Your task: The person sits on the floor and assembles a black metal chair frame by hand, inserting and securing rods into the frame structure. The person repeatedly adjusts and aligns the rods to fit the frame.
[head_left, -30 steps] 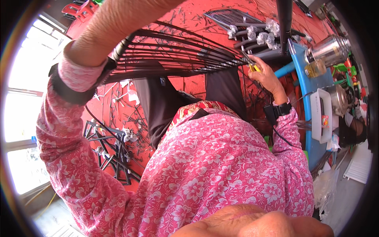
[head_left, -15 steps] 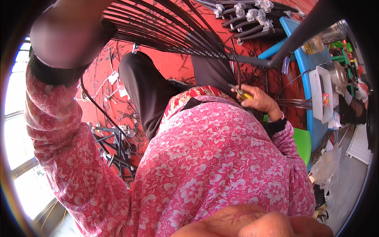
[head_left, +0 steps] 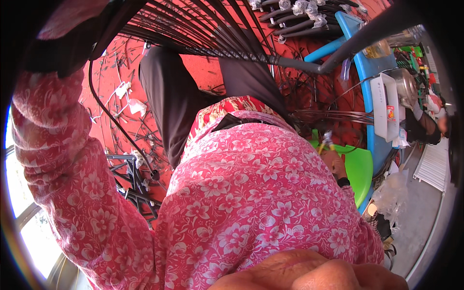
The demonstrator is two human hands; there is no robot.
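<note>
My right hand [head_left: 335, 163] is at my right side, beside a bright green plastic stool or chair [head_left: 358, 169]. It is closed round pliers with yellow handles [head_left: 327, 141], their metal jaws pointing away from me. My left hand [head_left: 72, 10] is raised at the upper left, very near the camera and blurred; its fingers are hidden. Near it, many dark strands [head_left: 193, 26] fan out from a dark tubular frame [head_left: 309, 66], woven tightly along the tube. One long dark strand [head_left: 100, 99] hangs from near my left cuff and curves down toward the floor.
The red floor [head_left: 198, 72] is strewn with dark offcuts. Black tubes with plastic-wrapped ends [head_left: 302, 29] lie at the far right, near a blue table [head_left: 373, 130] with a white tray [head_left: 382, 108]. Black frame parts [head_left: 130, 179] lie at left. Another person's arm [head_left: 425, 123] shows at far right.
My right hand has moved with the pliers from in front of my waist, back and right, beside the green plastic. My left arm has shifted further left. The frame appears slightly higher and further left.
</note>
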